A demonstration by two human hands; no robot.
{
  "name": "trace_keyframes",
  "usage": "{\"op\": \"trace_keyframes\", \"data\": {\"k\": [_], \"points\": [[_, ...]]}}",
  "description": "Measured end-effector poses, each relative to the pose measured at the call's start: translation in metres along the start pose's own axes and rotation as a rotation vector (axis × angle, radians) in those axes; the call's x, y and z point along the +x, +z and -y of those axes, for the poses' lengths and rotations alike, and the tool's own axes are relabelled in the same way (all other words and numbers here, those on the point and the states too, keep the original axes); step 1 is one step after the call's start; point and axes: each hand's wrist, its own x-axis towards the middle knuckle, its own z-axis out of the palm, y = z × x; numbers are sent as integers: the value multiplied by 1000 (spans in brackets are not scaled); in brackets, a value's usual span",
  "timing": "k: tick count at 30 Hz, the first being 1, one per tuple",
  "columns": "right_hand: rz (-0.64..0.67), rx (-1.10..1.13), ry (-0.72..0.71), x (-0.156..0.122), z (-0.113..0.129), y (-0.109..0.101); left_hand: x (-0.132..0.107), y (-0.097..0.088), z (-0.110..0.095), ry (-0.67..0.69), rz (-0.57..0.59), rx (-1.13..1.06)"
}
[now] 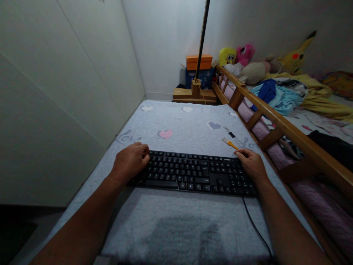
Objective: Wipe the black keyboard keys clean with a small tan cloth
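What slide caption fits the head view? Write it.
Left hand and right hand at opposite ends of a black keyboard on patterned cloth.

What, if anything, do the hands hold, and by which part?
The black rectangular plastic keyboard: the left hand grips its left end, the right hand its far right corner. Whether that hand also holds the orange-handled brush is unclear.

Kinda dim room, w/ soft bluish-gray light; can't tell where it comes from. Back wall (165,44) is one of the brighter bits. Bottom L corner is almost black. A big fuzzy shadow (187,239) falls on the cloth (154,119), nr the bottom. Keyboard (165,171) looks pretty clear, but its letters are teeny. Bed rail (292,119) has a lil shine & looks stretched twd the R edge.
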Motion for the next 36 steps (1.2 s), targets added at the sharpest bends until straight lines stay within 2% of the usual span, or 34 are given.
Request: {"op": "trace_keyframes", "data": {"k": [8,31,36], "points": [[-4,-6,-3,-1,3,-1,4,2,15,-32,21,46],[5,2,5,0,4,0,6,-2,27,-69,47,90],[3,-6,11,0,1,0,7,-5,29,-82,110,69]]}}
